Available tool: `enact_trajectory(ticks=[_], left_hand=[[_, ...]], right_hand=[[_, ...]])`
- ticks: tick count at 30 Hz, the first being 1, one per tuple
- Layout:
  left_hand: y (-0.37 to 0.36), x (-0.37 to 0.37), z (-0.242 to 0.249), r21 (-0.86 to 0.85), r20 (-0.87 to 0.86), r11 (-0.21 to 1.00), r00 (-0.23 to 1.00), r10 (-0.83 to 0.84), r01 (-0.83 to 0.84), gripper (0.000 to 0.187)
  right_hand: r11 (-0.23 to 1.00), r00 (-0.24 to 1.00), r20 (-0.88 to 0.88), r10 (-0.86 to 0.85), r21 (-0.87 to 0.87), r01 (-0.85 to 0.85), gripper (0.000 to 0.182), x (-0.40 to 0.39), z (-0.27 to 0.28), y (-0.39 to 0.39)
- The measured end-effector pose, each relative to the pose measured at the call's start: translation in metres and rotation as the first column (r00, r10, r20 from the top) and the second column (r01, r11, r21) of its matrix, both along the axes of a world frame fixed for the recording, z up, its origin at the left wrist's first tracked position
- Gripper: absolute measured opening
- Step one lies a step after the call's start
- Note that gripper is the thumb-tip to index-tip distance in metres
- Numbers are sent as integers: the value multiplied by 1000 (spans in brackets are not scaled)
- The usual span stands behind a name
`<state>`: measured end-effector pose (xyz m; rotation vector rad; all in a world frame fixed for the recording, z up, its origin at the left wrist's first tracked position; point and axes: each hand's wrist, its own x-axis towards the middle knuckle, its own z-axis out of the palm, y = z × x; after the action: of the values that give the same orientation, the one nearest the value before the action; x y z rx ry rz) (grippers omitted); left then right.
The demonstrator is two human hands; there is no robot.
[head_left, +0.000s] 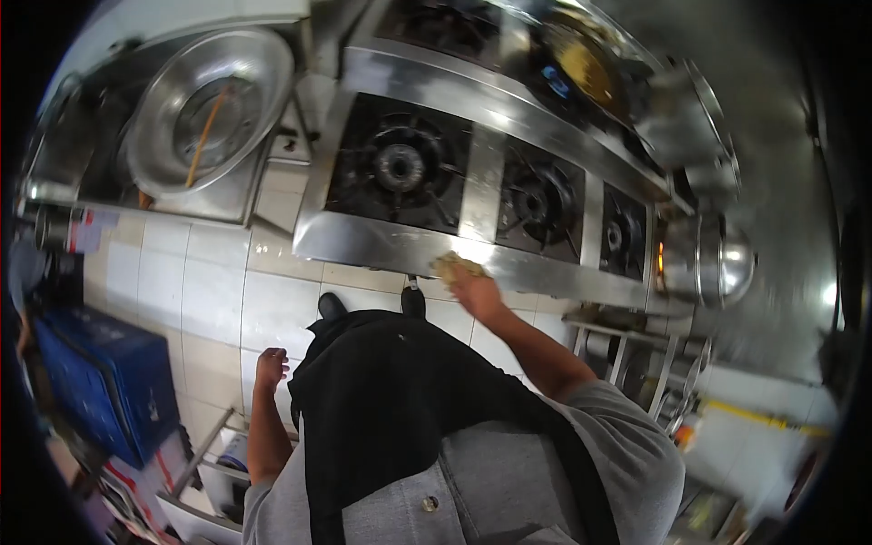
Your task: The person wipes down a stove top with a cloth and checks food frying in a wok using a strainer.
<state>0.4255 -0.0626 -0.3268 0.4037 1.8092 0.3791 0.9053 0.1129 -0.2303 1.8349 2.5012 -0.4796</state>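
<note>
My right hand (476, 292) is closed on a crumpled yellowish cloth (457, 267), pressed against the front steel edge of the stove (391, 243). Out to my left side hangs my left hand (272, 367), its fingers curled in with nothing visible in them. The stove top holds a large black burner (400, 163), a middle burner (534, 202) and a smaller one (621, 232) on the right.
A wide metal bowl (263, 68) with an orange-brown stick (207, 136) inside stands at the left. Behind the stove, a pan (586, 68) sits near a blue flame. Steel pots (713, 259) stand right. A blue box (109, 381) is on the left, and a shelf rack (627, 359) on the right.
</note>
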Motion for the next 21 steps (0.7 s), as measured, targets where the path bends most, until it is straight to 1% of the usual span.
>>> enact_trajectory(ticks=[1, 2, 3, 4, 6, 8, 9, 10, 12, 14, 16, 17, 18, 20, 21], left_hand=[[11, 7, 5, 10, -12, 1000, 1000, -20, 20, 29], [22, 14, 9, 19, -26, 999, 999, -36, 36, 29], [31, 21, 12, -2, -12, 1000, 1000, -23, 23, 30], [39, 30, 16, 1, -21, 999, 999, -46, 46, 30], [48, 49, 24, 3, -51, 995, 993, -102, 102, 31], [54, 72, 21, -1, -71, 995, 992, -102, 102, 31], [54, 85, 22, 38, -62, 995, 994, -94, 97, 31], [54, 100, 23, 77, -53, 993, 995, -85, 89, 31], [47, 134, 26, 98, -28, 992, 997, -73, 75, 26], [33, 165, 24, 72, -18, 992, 995, -100, 101, 23], [9, 188, 18, 117, -57, 975, 981, -183, 189, 21], [-6, 197, 21, 200, -179, 883, 901, -394, 426, 20], [-24, 205, 26, 240, -311, 730, 763, -567, 641, 21], [-56, 215, 17, -29, -224, 842, 818, -530, 538, 23], [-82, 217, 22, 64, -233, 885, 869, -436, 461, 24]], right_hand=[[992, 992, -16, -121, -45, 121, 47, 46, -6, -13], [945, 949, -46, -310, -126, 303, 48, 85, 1, -26], [900, 905, 78, -418, -98, 425, 47, 116, 4, -36], [857, 869, 76, -489, -146, 495, 41, 134, 26, -42], [938, 938, -22, -347, 14, 347, 32, 166, 15, -49], [990, 996, -26, -82, 110, 85, 28, 155, -6, -38], [976, 990, -133, 40, 220, -10, 25, 136, -8, -27], [938, 959, -224, 174, 335, -92, 22, 114, -5, -10], [916, 950, -222, 220, 383, -123, 22, 85, 7, 43], [952, 931, -267, 247, 245, -182, 20, 80, -17, 109], [953, 945, -239, 222, 259, -158, 15, 83, 7, 182], [953, 970, -189, 154, 289, -95, 13, 86, 5, 218], [947, 986, -142, 83, 318, -33, 11, 90, 2, 251], [965, 994, -68, -82, 242, 96, 13, 98, -33, 321], [968, 993, -76, -89, 227, 105, 14, 98, -23, 338]])
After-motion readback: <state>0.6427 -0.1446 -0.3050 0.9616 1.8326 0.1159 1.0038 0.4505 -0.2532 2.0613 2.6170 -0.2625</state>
